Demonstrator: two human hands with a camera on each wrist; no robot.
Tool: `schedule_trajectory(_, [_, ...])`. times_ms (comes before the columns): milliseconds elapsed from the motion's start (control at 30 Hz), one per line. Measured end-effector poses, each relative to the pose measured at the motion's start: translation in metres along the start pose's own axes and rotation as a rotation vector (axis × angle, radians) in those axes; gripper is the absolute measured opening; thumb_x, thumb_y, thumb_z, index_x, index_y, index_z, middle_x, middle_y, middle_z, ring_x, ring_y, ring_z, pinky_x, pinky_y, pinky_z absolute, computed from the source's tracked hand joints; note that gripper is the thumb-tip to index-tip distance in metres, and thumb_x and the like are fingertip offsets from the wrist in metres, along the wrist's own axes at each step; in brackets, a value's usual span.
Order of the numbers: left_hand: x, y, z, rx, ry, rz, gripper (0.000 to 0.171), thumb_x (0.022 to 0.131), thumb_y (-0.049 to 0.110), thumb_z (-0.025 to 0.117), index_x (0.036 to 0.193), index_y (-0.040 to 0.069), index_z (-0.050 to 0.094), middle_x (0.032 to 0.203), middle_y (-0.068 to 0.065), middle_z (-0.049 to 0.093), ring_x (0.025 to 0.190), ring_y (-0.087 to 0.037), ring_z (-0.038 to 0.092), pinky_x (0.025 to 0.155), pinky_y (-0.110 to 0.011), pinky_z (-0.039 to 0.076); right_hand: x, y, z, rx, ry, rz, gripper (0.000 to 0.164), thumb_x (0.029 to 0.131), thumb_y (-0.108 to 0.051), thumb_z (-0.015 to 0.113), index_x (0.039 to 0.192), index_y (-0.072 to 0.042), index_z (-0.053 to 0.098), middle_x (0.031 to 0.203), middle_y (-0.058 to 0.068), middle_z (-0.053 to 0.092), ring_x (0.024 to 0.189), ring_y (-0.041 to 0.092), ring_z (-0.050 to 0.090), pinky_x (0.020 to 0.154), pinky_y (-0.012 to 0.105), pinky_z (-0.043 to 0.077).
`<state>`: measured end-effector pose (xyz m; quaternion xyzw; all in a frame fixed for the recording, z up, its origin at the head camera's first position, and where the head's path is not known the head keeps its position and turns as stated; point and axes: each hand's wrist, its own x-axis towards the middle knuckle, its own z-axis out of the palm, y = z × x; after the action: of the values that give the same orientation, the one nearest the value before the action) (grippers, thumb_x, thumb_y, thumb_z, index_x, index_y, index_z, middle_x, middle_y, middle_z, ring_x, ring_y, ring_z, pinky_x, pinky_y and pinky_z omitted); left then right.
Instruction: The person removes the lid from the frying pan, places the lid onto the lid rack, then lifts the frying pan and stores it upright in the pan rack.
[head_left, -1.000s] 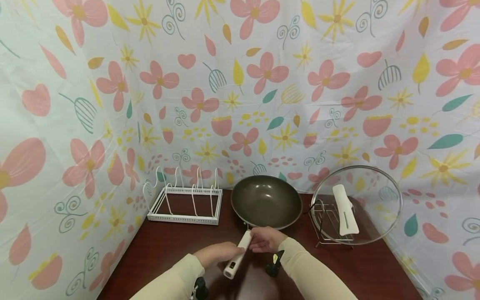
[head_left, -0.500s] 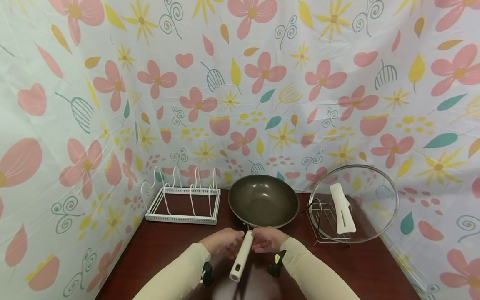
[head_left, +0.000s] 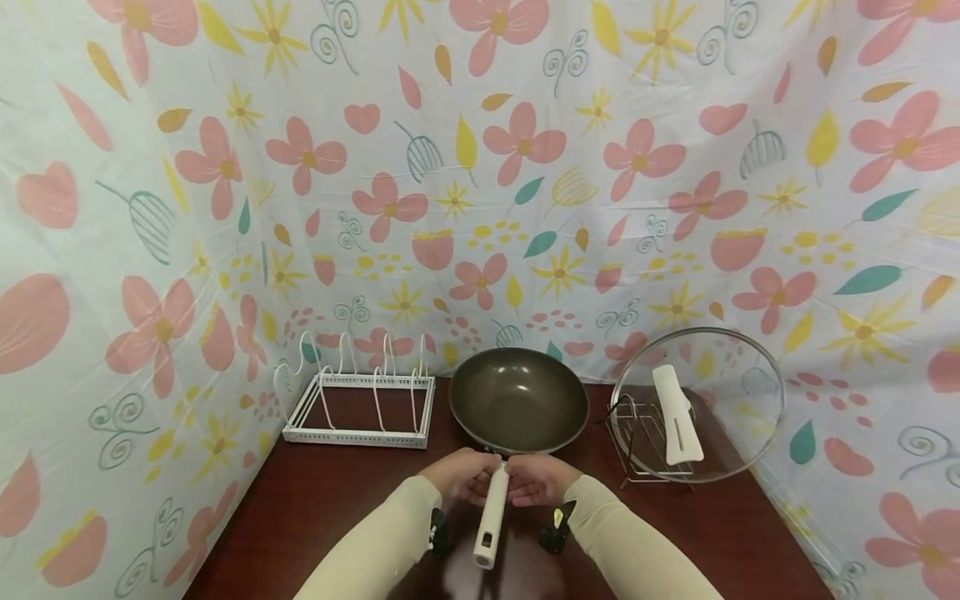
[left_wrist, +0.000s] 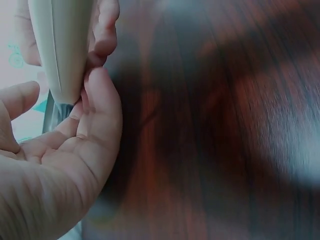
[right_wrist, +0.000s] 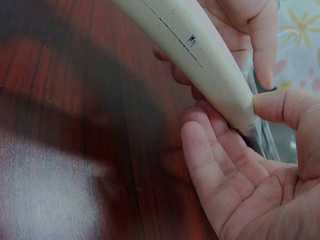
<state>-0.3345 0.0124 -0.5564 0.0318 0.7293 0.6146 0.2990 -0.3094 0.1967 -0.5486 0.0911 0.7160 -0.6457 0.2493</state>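
A dark-coated wok point(head_left: 519, 400) sits at the back middle of the table, its off-white handle point(head_left: 492, 518) pointing toward me. My left hand point(head_left: 463, 475) cups the handle's wok end from the left. In the left wrist view, the left fingers point(left_wrist: 102, 117) curl beneath the handle and the thumb stands a little off it. On the other side, my right hand point(head_left: 542, 478) holds the same end. The right wrist view has the right thumb point(right_wrist: 280, 105) against the handle's end and the fingers underneath. The handle hides part of both hands' fingers.
A white rack point(head_left: 356, 433) with upright wire loops stands at the back left. At the right, a glass lid point(head_left: 723, 417) with a white grip point(head_left: 677, 417) leans upright on a wire stand point(head_left: 637, 433). Patterned cloth point(head_left: 525, 208) closes off the back and sides.
My left hand has let go of the handle's middle and moved forward and right to its wok end. The handle's free end has swung slightly right. My right hand stays near the same spot.
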Motion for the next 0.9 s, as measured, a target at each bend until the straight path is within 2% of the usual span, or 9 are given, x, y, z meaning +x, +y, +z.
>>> schedule_trajectory(233, [0.009, -0.004, 0.01, -0.091, -0.015, -0.023, 0.03, 0.1, 0.025, 0.064, 0.107, -0.004, 0.067, 0.096, -0.017, 0.069, 0.084, -0.026, 0.069, 0.079, -0.046, 0.059, -0.009, 0.004, -0.009, 0.013, 0.014, -0.005, 0.037, 0.09, -0.02, 0.062, 0.113, 0.009, 0.059, 0.103, 0.022, 0.066, 0.089, 0.03, 0.068, 0.084, 0.045, 0.057])
schedule_trajectory(533, [0.015, -0.006, 0.025, -0.2, -0.063, -0.03, 0.024, 0.1, 0.021, 0.064, 0.105, -0.002, 0.068, 0.095, -0.015, 0.068, 0.083, -0.024, 0.068, 0.082, -0.044, 0.058, -0.021, 0.011, -0.022, 0.004, 0.034, -0.003, 0.045, 0.098, -0.026, 0.06, 0.119, 0.014, 0.057, 0.105, 0.025, 0.068, 0.091, 0.03, 0.07, 0.088, 0.048, 0.056])
schedule_trajectory(633, [0.016, -0.007, 0.029, -0.228, -0.084, -0.029, 0.025, 0.099, 0.021, 0.063, 0.106, -0.003, 0.066, 0.097, -0.016, 0.067, 0.086, -0.026, 0.068, 0.086, -0.046, 0.057, -0.027, 0.012, -0.025, -0.045, 0.06, 0.003, 0.047, 0.098, -0.03, 0.06, 0.116, 0.013, 0.059, 0.1, 0.021, 0.07, 0.087, 0.027, 0.07, 0.082, 0.044, 0.058])
schedule_trajectory(733, [0.018, -0.009, 0.034, -0.266, -0.118, -0.027, 0.025, 0.099, 0.022, 0.061, 0.105, -0.002, 0.063, 0.1, -0.018, 0.066, 0.091, -0.028, 0.069, 0.089, -0.048, 0.055, -0.032, 0.013, -0.029, -0.092, 0.096, 0.019, 0.044, 0.097, -0.034, 0.061, 0.106, 0.009, 0.065, 0.09, 0.013, 0.07, 0.076, 0.021, 0.068, 0.073, 0.037, 0.059])
schedule_trajectory(833, [0.022, -0.011, 0.04, -0.339, -0.177, -0.028, 0.026, 0.1, 0.022, 0.055, 0.107, -0.003, 0.058, 0.101, -0.018, 0.066, 0.097, -0.03, 0.069, 0.094, -0.051, 0.053, -0.038, 0.014, -0.034, -0.107, 0.126, 0.034, 0.037, 0.098, -0.035, 0.061, 0.097, 0.002, 0.068, 0.08, 0.006, 0.066, 0.067, 0.016, 0.063, 0.065, 0.032, 0.057])
schedule_trajectory(900, [0.024, -0.012, 0.044, -0.392, -0.224, -0.026, 0.032, 0.1, 0.022, 0.05, 0.115, -0.006, 0.054, 0.101, -0.016, 0.067, 0.099, -0.03, 0.07, 0.096, -0.05, 0.051, -0.042, 0.015, -0.038, -0.114, 0.141, 0.036, 0.036, 0.099, -0.034, 0.06, 0.094, 0.0, 0.067, 0.076, 0.004, 0.063, 0.064, 0.015, 0.062, 0.062, 0.031, 0.056])
